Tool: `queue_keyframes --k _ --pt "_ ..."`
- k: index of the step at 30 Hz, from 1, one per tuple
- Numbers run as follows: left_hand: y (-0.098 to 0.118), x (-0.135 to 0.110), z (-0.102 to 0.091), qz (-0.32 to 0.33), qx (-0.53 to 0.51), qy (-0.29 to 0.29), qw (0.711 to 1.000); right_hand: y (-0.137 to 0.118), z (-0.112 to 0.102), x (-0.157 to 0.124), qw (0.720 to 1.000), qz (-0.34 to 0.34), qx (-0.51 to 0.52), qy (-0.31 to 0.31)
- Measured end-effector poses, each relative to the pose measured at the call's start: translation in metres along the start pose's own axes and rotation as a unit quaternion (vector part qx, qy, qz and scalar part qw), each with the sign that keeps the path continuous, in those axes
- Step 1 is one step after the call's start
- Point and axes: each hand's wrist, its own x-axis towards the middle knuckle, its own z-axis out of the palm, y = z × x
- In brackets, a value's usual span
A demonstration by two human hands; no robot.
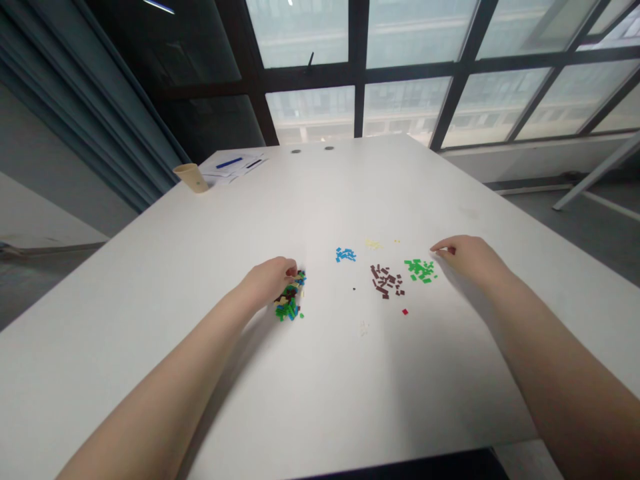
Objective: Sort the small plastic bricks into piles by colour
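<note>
My left hand [273, 277] is at a mixed pile of small building bricks [289, 300], its fingers closed together over the pile's far end. What they pinch, if anything, is hidden. Beyond the green bricks [420, 270], my right hand [463, 255] hovers low with thumb and fingers pinched; anything between the tips is too small to name. Left of the green group lie dark brown bricks [386, 281]. Blue bricks [345, 255] and pale yellow ones [373, 245] form groups farther back. One red brick [405, 312], a tiny black piece [354, 289] and several whitish pieces [364, 328] lie nearer me.
A white table [320, 393] carries everything. At its far left stand a beige paper cup [193, 179] and papers [225, 172] with a blue pen [229, 163] on top. A dark object [415, 467] shows at the near edge. Windows are behind the table.
</note>
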Motion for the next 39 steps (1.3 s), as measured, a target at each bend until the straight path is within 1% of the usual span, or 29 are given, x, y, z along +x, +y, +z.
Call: queue_keyframes --k 2,6,8,12,15,18,22,24,26,28,29,32,33,34,36,39 --pt "-0.001 -0.001 0.000 0.005 0.002 0.000 1.000 -0.007 -0.003 -0.003 1.000 -0.008 0.007 -0.001" --pt "0.000 -0.003 0.000 0.001 0.013 -0.019 1.000 -0.020 -0.005 -0.010 0.999 -0.022 0.019 -0.014" --pt "0.001 -0.003 0.000 0.006 0.023 -0.016 1.000 -0.024 -0.005 -0.012 0.999 -0.024 0.021 -0.014" --pt "0.004 -0.004 -0.002 0.016 0.042 0.003 0.999 -0.029 -0.007 -0.015 0.999 -0.027 0.030 -0.010" --pt "0.006 -0.006 -0.006 0.019 0.035 0.019 0.999 -0.033 -0.010 -0.018 0.999 -0.033 0.038 0.002" --pt "0.007 -0.010 -0.008 0.009 0.038 0.009 0.999 -0.036 -0.011 -0.021 0.998 -0.044 0.039 0.009" --pt "0.007 -0.010 -0.010 -0.010 0.040 -0.004 0.999 -0.037 -0.012 -0.022 0.998 -0.045 0.046 0.002" --pt "0.009 -0.008 -0.011 -0.014 0.024 0.008 1.000 -0.038 -0.013 -0.022 0.997 -0.046 0.055 0.000" --pt "0.013 -0.008 -0.011 -0.011 -0.005 0.039 0.999 -0.042 -0.014 -0.023 0.996 -0.054 0.071 -0.003" --pt "0.023 -0.010 -0.010 0.019 -0.060 0.083 0.995 -0.052 -0.014 -0.027 0.990 -0.084 0.109 -0.007" --pt "0.030 -0.013 -0.009 0.051 -0.097 0.103 0.989 -0.059 -0.014 -0.031 0.984 -0.108 0.139 -0.010" --pt "0.054 -0.024 0.002 0.193 -0.197 0.126 0.953 -0.086 -0.010 -0.047 0.952 -0.182 0.245 -0.036" --pt "0.062 -0.028 0.007 0.224 -0.213 0.128 0.942 -0.095 -0.008 -0.054 0.941 -0.195 0.272 -0.050" --pt "0.069 -0.032 0.013 0.237 -0.222 0.142 0.935 -0.104 -0.006 -0.060 0.932 -0.205 0.293 -0.061" --pt "0.078 -0.037 0.023 0.242 -0.222 0.163 0.930 -0.115 -0.001 -0.070 0.919 -0.217 0.323 -0.068" --pt "0.081 -0.039 0.035 0.263 -0.216 0.182 0.922 -0.122 0.007 -0.077 0.907 -0.240 0.343 -0.039"
